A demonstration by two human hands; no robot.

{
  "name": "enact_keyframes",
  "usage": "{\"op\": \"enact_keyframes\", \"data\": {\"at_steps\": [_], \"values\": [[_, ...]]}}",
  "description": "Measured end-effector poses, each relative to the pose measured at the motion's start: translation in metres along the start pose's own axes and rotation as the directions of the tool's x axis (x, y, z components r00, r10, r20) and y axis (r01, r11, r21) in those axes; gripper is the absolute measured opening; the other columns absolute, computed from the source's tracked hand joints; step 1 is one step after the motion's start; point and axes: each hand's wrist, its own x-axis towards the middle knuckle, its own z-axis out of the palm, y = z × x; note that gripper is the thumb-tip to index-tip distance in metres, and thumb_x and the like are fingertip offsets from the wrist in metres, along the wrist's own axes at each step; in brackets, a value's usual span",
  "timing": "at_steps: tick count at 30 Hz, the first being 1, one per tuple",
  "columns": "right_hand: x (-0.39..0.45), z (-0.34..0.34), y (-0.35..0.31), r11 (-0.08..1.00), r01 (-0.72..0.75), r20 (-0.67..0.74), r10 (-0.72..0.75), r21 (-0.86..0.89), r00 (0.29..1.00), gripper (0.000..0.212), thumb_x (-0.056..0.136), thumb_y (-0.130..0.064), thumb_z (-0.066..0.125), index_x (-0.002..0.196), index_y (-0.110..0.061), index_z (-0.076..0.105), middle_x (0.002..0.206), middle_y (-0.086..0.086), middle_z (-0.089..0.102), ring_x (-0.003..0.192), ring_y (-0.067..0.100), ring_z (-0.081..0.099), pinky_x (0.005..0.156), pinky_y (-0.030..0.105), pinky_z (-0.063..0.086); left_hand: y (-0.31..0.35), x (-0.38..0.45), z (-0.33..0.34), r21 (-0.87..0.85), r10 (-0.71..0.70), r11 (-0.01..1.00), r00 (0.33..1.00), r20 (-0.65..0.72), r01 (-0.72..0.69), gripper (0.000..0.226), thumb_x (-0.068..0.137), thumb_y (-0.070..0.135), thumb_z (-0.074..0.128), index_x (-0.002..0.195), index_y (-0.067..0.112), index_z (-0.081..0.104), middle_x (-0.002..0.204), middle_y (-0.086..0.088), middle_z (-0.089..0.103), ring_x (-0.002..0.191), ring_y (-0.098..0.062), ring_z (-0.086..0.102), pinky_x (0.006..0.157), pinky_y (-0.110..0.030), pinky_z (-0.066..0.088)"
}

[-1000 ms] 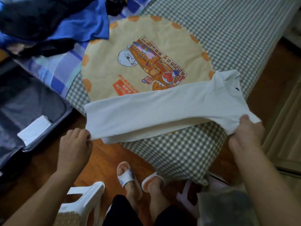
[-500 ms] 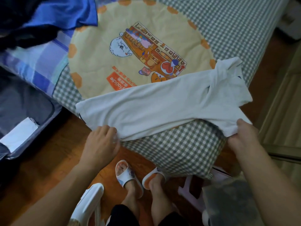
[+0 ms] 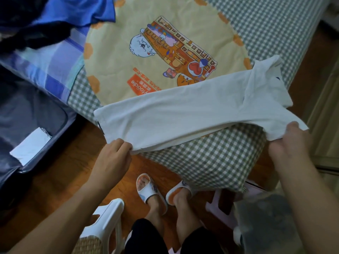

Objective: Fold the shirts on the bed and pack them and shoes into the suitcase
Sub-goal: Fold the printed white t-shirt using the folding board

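A white collared shirt (image 3: 183, 114), folded lengthwise into a long strip, lies across the near corner of the bed (image 3: 211, 162), collar at the right. My left hand (image 3: 114, 153) pinches its hem end at the lower left. My right hand (image 3: 289, 142) grips the shoulder end at the right. The open dark suitcase (image 3: 27, 125) sits on the floor at the left, with a white label inside. A blue shirt (image 3: 73, 11) and a dark garment (image 3: 36, 33) are heaped at the bed's far left.
A yellow round cartoon-print cover (image 3: 165, 43) lies on the green checked bedding. White slippers (image 3: 146, 189) are on my feet on the wooden floor. A white chair (image 3: 106, 220) stands bottom left, a pink stool (image 3: 220, 208) and a grey bag (image 3: 266, 222) bottom right.
My left hand has slid rightward along the hem from the corner, and the shirt has settled lower onto the bed. My right hand keeps its hold on the shoulder end.
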Motion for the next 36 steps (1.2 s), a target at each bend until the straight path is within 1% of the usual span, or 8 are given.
{"op": "enact_keyframes", "data": {"at_steps": [6, 9, 13, 16, 19, 29, 33, 36], "values": [[0.035, -0.031, 0.029, 0.906, -0.162, -0.209, 0.084, -0.391, 0.974, 0.05, 0.078, -0.002, 0.051, 0.125, -0.014, 0.062, 0.129, 0.011, 0.066, 0.1, 0.025, 0.071, 0.072, 0.039, 0.061, -0.002, 0.017, -0.005, 0.084, -0.293, 0.954, 0.955, 0.052, 0.288, 0.035, 0.086, 0.019, 0.062, 0.119, 0.008, 0.061, 0.113, -0.013, 0.056, 0.098, -0.034, 0.054, 0.08, -0.046, 0.05], [0.014, 0.003, 0.017, 0.417, 0.103, -0.04, -0.32, -0.903, 0.947, 0.067, 0.082, -0.008, 0.056, 0.147, -0.011, 0.043, 0.148, 0.015, 0.046, 0.131, 0.037, 0.049, 0.107, 0.049, 0.044, -0.018, 0.06, -0.026, -0.086, -0.542, 0.84, 0.838, -0.072, 0.536, 0.058, 0.09, 0.017, 0.056, 0.145, 0.01, 0.039, 0.146, -0.019, 0.038, 0.132, -0.04, 0.036, 0.109, -0.052, 0.036], [-0.023, 0.099, 0.022, -0.085, 0.776, 0.778, -0.158, -0.625, 0.609, 0.06, 0.09, 0.003, 0.045, 0.148, -0.013, 0.043, 0.154, 0.01, 0.04, 0.142, 0.032, 0.032, 0.12, 0.043, 0.025, -0.055, 0.111, -0.044, -0.075, -0.603, 0.789, 0.793, 0.088, 0.609, 0.048, 0.085, 0.024, 0.06, 0.131, 0.013, 0.051, 0.15, -0.013, 0.032, 0.138, -0.035, 0.029, 0.117, -0.05, 0.027], [-0.008, 0.161, 0.045, -0.259, 0.902, 0.91, 0.144, -0.344, 0.389, 0.065, 0.088, 0.001, 0.048, 0.15, -0.015, 0.041, 0.155, 0.008, 0.041, 0.143, 0.032, 0.033, 0.121, 0.044, 0.024, -0.074, 0.116, -0.049, 0.102, -0.573, 0.818, 0.786, 0.231, 0.566, 0.024, 0.084, 0.041, 0.063, 0.101, 0.023, 0.062, 0.131, -0.007, 0.041, 0.124, -0.032, 0.036, 0.105, -0.045, 0.036], [-0.001, 0.198, 0.059, -0.361, 0.904, 0.89, 0.299, -0.228, 0.344, 0.058, 0.095, -0.024, 0.052, 0.15, -0.022, 0.038, 0.151, 0.006, 0.044, 0.138, 0.029, 0.039, 0.118, 0.044, 0.028, -0.08, 0.107, -0.052, -0.052, -0.561, 0.793, 0.761, 0.326, 0.607, 0.031, 0.071, 0.057, 0.059, 0.086, 0.031, 0.058, 0.105, 0.003, 0.052, 0.104, -0.023, 0.051, 0.091, -0.041, 0.047], [0.012, 0.219, 0.048, -0.343, 0.926, 0.872, 0.394, -0.154, 0.291, 0.025, 0.098, -0.041, 0.057, 0.106, -0.019, 0.063, 0.107, 0.006, 0.061, 0.107, 0.03, 0.058, 0.088, 0.04, 0.044, -0.079, 0.102, -0.091, -0.591, -0.638, 0.498, 0.729, 0.246, 0.635, 0.017, 0.097, 0.022, 0.066, 0.082, 0.018, 0.058, 0.075, -0.001, 0.058, 0.07, -0.017, 0.055, 0.062, -0.033, 0.043], [0.013, 0.258, 0.048, -0.123, 0.946, 0.927, 0.195, -0.299, 0.319, 0.028, 0.09, -0.047, 0.051, 0.083, -0.021, 0.057, 0.089, 0.011, 0.063, 0.091, 0.036, 0.061, 0.073, 0.041, 0.041, -0.119, 0.184, -0.131, -0.519, -0.657, 0.661, 0.752, -0.052, 0.542, 0.024, 0.097, 0.026, 0.062, 0.08, 0.018, 0.047, 0.069, 0.007, 0.047, 0.071, -0.018, 0.046, 0.062, -0.035, 0.031], [0.02, 0.293, 0.06, -0.178, 0.915, 0.929, 0.002, -0.363, 0.369, 0.031, 0.085, -0.047, 0.053, 0.086, -0.017, 0.059, 0.096, 0.019, 0.064, 0.095, 0.041, 0.057, 0.08, 0.046, 0.044, -0.166, 0.262, -0.143, -0.441, -0.635, 0.734, 0.753, -0.173, 0.517, 0.021, 0.095, 0.029, 0.064, 0.097, 0.012, 0.052, 0.081, 0.002, 0.056, 0.087, -0.029, 0.055, 0.07, -0.034, 0.033]]}}
